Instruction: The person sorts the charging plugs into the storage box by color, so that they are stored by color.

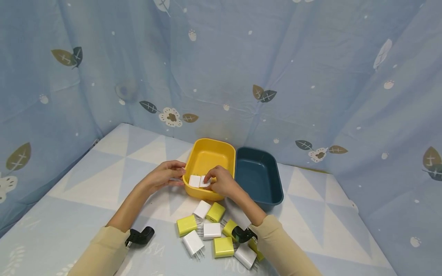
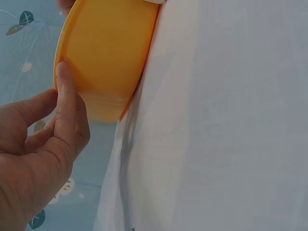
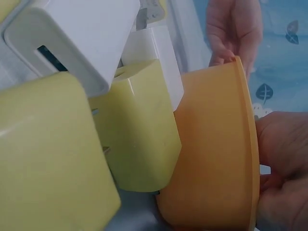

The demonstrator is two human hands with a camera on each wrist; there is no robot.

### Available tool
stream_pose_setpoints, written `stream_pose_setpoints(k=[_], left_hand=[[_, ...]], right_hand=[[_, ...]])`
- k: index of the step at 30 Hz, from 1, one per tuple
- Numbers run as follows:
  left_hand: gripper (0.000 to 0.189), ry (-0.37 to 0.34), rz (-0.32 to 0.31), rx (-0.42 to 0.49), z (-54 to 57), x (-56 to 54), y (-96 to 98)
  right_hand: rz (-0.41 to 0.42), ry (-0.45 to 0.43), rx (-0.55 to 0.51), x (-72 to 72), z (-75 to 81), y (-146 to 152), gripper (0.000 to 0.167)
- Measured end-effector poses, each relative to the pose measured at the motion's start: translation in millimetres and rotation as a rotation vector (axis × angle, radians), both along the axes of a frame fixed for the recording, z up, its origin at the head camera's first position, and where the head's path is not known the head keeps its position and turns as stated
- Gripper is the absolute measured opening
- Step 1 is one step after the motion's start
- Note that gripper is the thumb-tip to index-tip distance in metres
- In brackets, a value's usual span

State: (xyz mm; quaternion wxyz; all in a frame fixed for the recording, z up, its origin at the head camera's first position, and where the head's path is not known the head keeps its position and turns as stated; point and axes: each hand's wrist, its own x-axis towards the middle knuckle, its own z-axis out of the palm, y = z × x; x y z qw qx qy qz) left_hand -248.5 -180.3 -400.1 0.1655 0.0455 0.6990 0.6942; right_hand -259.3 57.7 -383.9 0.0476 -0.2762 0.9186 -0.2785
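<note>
A yellow plastic bin [image 1: 211, 159] stands on the cloth-covered table, with white plug-in chargers in its near end. My left hand [image 1: 165, 177] grips the bin's left rim; in the left wrist view its fingers [image 2: 66, 98] lie against the outer wall. Reaching over the near right edge, my right hand [image 1: 223, 181] is down inside the bin. Its thumb and fingers pinch a white charger [image 1: 205, 181], partly hidden by them. Another white charger [image 1: 194, 181] lies just left of it, prongs pointing away.
A dark blue bin [image 1: 257, 172] stands against the yellow one on the right. In front of both lie several loose chargers, some white [image 1: 211, 231], some yellow-green [image 1: 223, 247], prongs pointing various ways. The right forearm passes over part of this pile. A patterned curtain [image 1: 221, 76] hangs behind.
</note>
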Motion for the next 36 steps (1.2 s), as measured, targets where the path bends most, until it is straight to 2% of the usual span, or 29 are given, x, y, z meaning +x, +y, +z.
stream_pose_setpoints(k=[18, 29, 36], left_hand=[[0.045, 0.008, 0.007, -0.023, -1.9, -0.7, 0.3], [0.045, 0.012, -0.002, -0.011, -1.5, -0.9, -0.3], [0.044, 0.002, 0.007, -0.015, -1.7, -1.0, -0.1]], right_hand=[[-0.018, -0.047, -0.126, 7.5, 3.1, 7.6, 0.016], [0.039, -0.065, -0.269, 28.3, 13.5, 24.7, 0.023], [0.046, -0.045, -0.281, 44.9, 12.9, 45.2, 0.022]])
